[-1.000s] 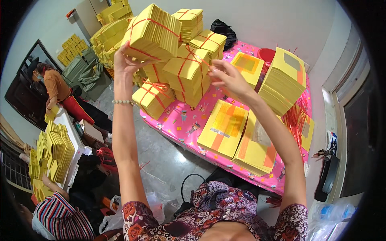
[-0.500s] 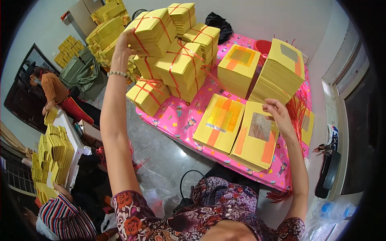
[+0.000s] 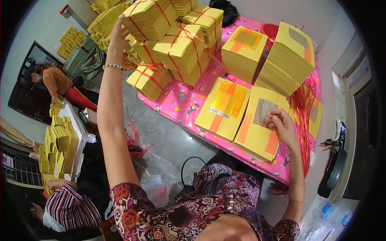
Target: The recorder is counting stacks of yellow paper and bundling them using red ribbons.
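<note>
Left hand (image 3: 117, 34) against strapped yellow bundle (image 3: 149, 19) by the left edge of the bench (image 3: 185, 102), its grip unclear, right hand (image 3: 284, 128) over yellow stack (image 3: 254, 130) near front-right corner, fingers loosely curled

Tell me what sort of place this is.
Probably a packing workshop: yellow paper stacks bound in red stand on a pink printed tablecloth, shiny red strands hang at its right side, and another person bends over a long white table bearing more yellow paper.

We see yellow bundles (image 3: 173, 44) crossed with red ties (image 3: 217, 61), a pink cloth (image 3: 167, 103) patterned with little figures, our purple-and-red floral top (image 3: 217, 197) and a red bucket (image 3: 269, 29).
</note>
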Tool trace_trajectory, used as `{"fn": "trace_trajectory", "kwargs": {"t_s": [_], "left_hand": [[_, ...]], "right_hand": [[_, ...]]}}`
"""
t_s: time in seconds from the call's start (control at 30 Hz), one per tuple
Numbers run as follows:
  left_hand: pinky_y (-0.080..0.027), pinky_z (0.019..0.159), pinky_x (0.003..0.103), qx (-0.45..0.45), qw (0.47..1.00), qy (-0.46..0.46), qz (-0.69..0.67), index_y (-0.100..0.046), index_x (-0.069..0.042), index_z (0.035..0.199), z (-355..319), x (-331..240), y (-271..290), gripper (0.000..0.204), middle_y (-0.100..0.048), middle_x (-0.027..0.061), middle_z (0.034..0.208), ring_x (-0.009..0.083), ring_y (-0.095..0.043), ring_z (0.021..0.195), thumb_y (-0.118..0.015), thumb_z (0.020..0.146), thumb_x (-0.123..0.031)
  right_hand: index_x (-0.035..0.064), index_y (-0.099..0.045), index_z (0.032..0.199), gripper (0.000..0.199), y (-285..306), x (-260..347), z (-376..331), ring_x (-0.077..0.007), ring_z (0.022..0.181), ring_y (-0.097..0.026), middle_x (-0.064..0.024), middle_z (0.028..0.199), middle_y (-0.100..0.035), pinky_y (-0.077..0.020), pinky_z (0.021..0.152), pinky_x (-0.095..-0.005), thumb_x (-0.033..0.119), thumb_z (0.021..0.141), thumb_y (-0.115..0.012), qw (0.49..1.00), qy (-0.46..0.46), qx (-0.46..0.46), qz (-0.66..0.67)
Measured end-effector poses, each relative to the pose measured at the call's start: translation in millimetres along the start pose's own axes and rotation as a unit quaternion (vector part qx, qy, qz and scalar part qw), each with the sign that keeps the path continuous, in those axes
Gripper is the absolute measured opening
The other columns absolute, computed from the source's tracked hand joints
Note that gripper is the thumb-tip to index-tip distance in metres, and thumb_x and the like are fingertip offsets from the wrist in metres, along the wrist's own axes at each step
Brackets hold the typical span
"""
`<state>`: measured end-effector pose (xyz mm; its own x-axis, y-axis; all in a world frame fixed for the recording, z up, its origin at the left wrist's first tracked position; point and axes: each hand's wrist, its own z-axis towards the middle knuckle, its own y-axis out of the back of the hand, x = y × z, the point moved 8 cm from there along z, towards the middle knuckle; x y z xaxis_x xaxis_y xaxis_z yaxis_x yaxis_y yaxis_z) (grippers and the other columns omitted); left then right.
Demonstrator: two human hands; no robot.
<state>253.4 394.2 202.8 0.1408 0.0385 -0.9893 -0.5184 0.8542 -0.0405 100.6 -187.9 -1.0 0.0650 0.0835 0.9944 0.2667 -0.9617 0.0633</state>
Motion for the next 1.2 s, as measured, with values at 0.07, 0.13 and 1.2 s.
{"fn": "trace_trajectory", "kwargs": {"t_s": [0.07,0.13,1.2], "left_hand": [[-0.024,0.105,0.051,-0.025,1.0,0.01,0.015,-0.035,-0.012,0.139,-10,10,5,0.076,-0.029,0.0168,0.141,0.0328,-0.031,0.129,-0.065,0.08,-0.049],[-0.039,0.093,0.041,-0.056,0.991,-0.097,0.072,-0.046,-0.009,0.131,-36,12,4,0.057,-0.047,0.0119,0.128,0.0235,-0.047,0.115,-0.064,0.085,-0.036],[-0.045,0.083,0.034,0.454,0.811,-0.217,0.296,-0.073,-0.013,0.086,-319,195,-124,0.018,-0.062,0.0064,0.096,0.0239,-0.055,0.095,-0.073,0.071,-0.022]], "right_hand": [[-0.0008,-0.052,0.111,0.02,-3,0,-2,-0.0099,0.084,-0.06,-0.0039,0.097,-0.058,-0.0478,0.071,-0.0225,0.01,0.095,-0.047,0.997,0.019,0.011,-0.072],[-0.0017,-0.055,0.107,0.018,-12,16,-6,-0.0097,0.084,-0.059,-0.0038,0.095,-0.059,-0.0476,0.072,-0.0237,0.009,0.094,-0.048,0.995,0.017,-0.009,-0.099],[0.0065,-0.066,0.077,0.026,-182,-1,44,-0.0302,0.075,-0.064,-0.0129,0.077,-0.065,-0.0496,0.066,-0.0398,0.031,0.07,-0.072,0.75,0.136,0.294,-0.576]]}}
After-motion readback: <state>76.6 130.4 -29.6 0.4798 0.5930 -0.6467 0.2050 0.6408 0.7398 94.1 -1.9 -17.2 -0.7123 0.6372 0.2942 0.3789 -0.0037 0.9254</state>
